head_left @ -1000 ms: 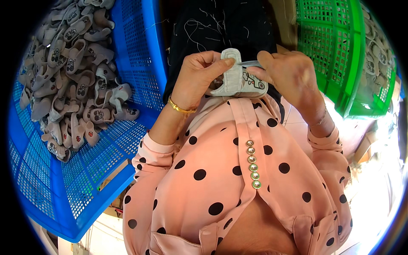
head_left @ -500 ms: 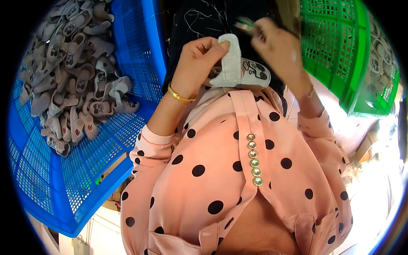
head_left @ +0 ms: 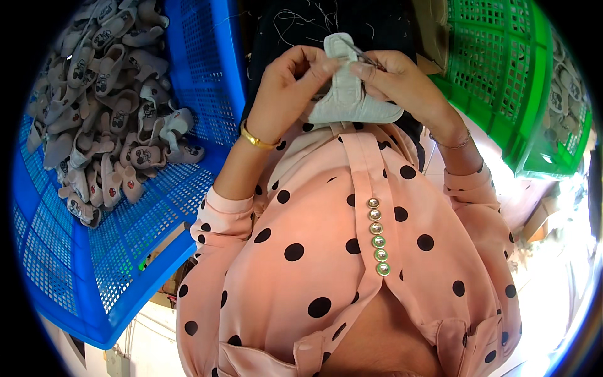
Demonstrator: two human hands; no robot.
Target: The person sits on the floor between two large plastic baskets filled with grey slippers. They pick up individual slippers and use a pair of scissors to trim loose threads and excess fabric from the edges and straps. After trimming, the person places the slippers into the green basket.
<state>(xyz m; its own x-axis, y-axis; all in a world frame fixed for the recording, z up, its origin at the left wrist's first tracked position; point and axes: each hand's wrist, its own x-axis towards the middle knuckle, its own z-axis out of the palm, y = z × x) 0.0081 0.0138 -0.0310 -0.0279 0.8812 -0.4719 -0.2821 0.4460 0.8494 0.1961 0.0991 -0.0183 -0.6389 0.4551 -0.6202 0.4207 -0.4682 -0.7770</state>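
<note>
In front of my waist is a small pale cloth shoe (head_left: 352, 112) with a long tab standing up from it. My left hand (head_left: 295, 85) is closed, pinching the tab (head_left: 342, 78) from its left side between thumb and fingers. My right hand (head_left: 402, 78) is closed round slim metal thread snips (head_left: 359, 51), whose thin dark point lies across the upper part of the tab. Most of the snips is hidden by my fingers. The shoe's decorated face is turned out of sight.
A blue plastic basket (head_left: 204, 69) at the left holds a heap of small cloth shoes (head_left: 119, 119). To the right stands a green plastic basket (head_left: 509, 141) with more shoes (head_left: 565, 94). Loose threads (head_left: 301, 22) lie on dark cloth beyond my hands.
My right hand has come down and left, bringing the snips to the tab. The shoe has turned, so its picture no longer shows. My left hand still grips it.
</note>
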